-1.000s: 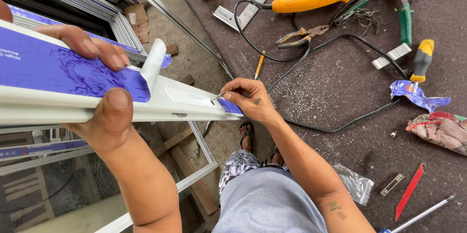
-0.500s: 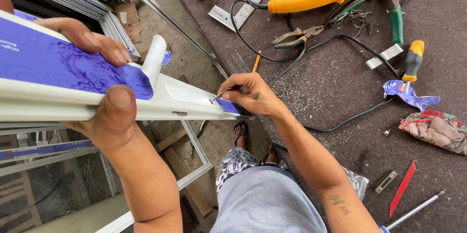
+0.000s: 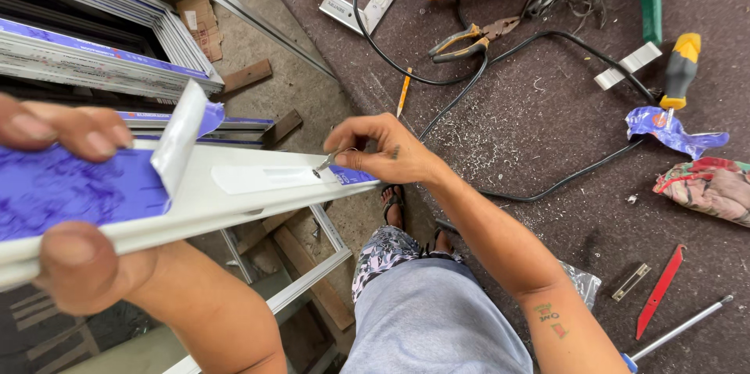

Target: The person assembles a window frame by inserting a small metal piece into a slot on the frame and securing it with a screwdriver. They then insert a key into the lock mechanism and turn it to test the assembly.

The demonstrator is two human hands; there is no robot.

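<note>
- Holding the white profile (image 3: 234, 202) closer to the camera than a second ago, the left hand (image 3: 74, 187) clamps it, thumb below, fingers on its blue film.
- The right hand (image 3: 387, 151) has shifted from the end inward; its fingers now pinch a small metal screw (image 3: 326, 160) against the bare face, wrist bent down.

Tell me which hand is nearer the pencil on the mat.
Right. The right hand works a small tool at the end of the white profile, just below the pencil. The left hand grips the profile's near end, far to the left.
</note>
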